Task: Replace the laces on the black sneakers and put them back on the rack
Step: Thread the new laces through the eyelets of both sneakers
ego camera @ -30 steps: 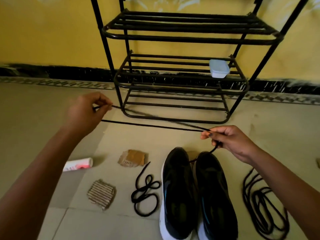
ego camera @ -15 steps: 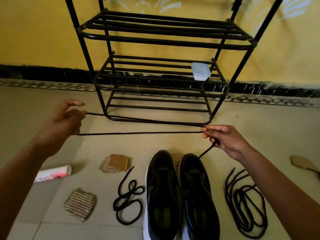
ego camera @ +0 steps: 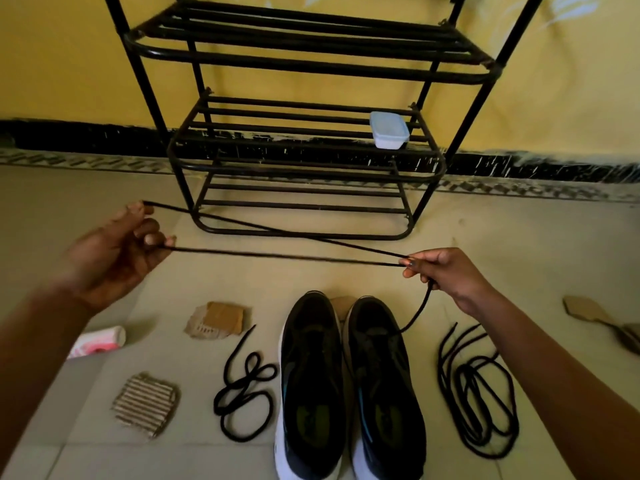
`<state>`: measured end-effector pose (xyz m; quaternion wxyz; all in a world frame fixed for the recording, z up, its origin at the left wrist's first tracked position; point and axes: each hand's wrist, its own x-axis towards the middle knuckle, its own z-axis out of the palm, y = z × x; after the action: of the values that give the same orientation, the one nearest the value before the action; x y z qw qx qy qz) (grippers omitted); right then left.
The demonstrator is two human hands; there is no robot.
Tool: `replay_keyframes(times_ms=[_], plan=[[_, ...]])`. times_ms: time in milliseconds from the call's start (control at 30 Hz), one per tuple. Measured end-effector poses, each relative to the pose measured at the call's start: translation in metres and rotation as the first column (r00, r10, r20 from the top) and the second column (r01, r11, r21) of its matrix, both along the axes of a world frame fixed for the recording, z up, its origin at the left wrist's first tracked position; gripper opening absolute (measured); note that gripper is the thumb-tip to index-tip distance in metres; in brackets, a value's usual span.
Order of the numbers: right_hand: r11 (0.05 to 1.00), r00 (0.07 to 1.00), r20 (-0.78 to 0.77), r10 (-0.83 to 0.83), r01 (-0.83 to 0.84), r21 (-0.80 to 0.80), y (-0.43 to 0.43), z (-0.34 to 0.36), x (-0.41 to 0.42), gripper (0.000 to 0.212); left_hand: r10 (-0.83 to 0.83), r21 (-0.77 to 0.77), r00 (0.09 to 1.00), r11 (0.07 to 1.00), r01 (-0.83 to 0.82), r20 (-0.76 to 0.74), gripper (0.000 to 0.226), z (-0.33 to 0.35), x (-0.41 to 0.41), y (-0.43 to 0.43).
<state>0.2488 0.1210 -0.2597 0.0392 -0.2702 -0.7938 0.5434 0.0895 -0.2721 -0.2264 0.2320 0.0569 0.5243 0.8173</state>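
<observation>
Hooking the fold of the lace (ego camera: pixel 277 255) over loosely curled fingers (ego camera: pixel 149 233), the left hand (ego camera: pixel 114 254) is holding out well to the left of the sneakers (ego camera: pixel 341 393), forefinger raised, thumb partly open. Two strands are running taut from it, crossing beyond the sneakers' toes. The right hand (ego camera: pixel 450 275) is pinching both strands between thumb and forefinger, just beyond the toe of the right sneaker (ego camera: pixel 384 382) and a little to its right. From under that pinch a tail is dropping to the right sneaker and touching it near the front eyelets. Whether it is threaded there I cannot tell; it is black on black.

My read: the lace is being doubled to even up its ends, so lacing is only getting going on the right sneaker, and I cannot make out any lace on the left sneaker (ego camera: pixel 311 375). The next move is calling for the left hand to let the fold go, then a tip in each hand, feeding eyelet by eyelet.

Left of the sneakers a loose lace (ego camera: pixel 242 389) is lying tangled; right of them a bigger coil (ego camera: pixel 478 393) is lying apart. The sneakers are sitting side by side, touching, toes pointing at the rack (ego camera: pixel 304 168) beyond them, a tub (ego camera: pixel 388 130) sitting on its middle shelf.
</observation>
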Motion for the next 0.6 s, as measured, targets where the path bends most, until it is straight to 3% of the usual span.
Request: replay_keyframes(times_ms=[33, 67, 100, 133, 167, 200, 267, 400, 500, 567, 600], plan=[[1.000, 1.000, 0.004, 0.002, -0.002, 0.021, 0.000, -0.001, 0.000, 0.007, 0.101, -0.106, 0.993, 0.988, -0.108, -0.068, 0.030, 0.003, 0.004, 0.010], [0.999, 1.000, 0.006, 0.006, -0.006, 0.037, 0.000, -0.001, 0.000, 0.008, 0.133, -0.299, 0.963, 0.933, -0.202, -0.234, 0.026, 0.005, 0.008, 0.018], [0.999, 1.000, 0.006, 0.010, -0.010, 0.047, 0.001, -0.002, 0.001, 0.009, 0.078, -0.479, 0.904, 0.827, -0.294, -0.420, 0.021, 0.004, 0.010, 0.022], [0.998, 1.000, 0.006, 0.010, -0.011, 0.054, 0.003, -0.001, 0.002, 0.010, -0.060, -0.645, 0.815, 0.646, -0.409, -0.576, 0.015, 0.004, 0.010, 0.023], [0.998, 1.000, 0.007, 0.009, -0.009, 0.062, 0.005, 0.000, 0.004, 0.010, -0.187, -0.715, 0.730, 0.461, -0.526, -0.657, 0.010, 0.003, 0.010, 0.021], [0.997, 1.000, 0.010, 0.007, -0.008, 0.071, 0.007, 0.000, 0.006, 0.010, -0.268, -0.726, 0.679, 0.342, -0.597, -0.684, 0.008, 0.001, 0.009, 0.017], [0.996, 1.000, 0.017, 0.007, -0.009, 0.087, 0.012, 0.002, 0.010, 0.010, -0.348, -0.721, 0.634, 0.256, -0.644, -0.690, 0.011, 0.003, 0.012, 0.013], [0.990, 0.999, -0.005, 0.033, -0.032, 0.139, 0.017, 0.005, 0.012, 0.008, -0.478, -0.723, 0.576, 0.210, -0.658, -0.663, 0.013, 0.001, 0.012, 0.005], [0.984, 0.999, -0.016, 0.028, -0.025, 0.175, 0.021, 0.003, 0.013, 0.012, -0.515, -0.747, 0.568, 0.255, -0.614, -0.642, 0.011, -0.003, 0.013, 0.006], [0.983, 1.000, -0.026, 0.003, 0.002, 0.185, 0.026, 0.000, 0.016, 0.015, -0.317, -0.774, 0.718, 0.396, -0.494, -0.620, 0.006, -0.006, 0.013, 0.007], [0.983, 0.999, -0.033, -0.019, 0.025, 0.181, 0.029, -0.001, 0.017, 0.016, -0.167, -0.742, 0.816, 0.545, -0.391, -0.553, 0.009, -0.006, 0.013, 0.006]])
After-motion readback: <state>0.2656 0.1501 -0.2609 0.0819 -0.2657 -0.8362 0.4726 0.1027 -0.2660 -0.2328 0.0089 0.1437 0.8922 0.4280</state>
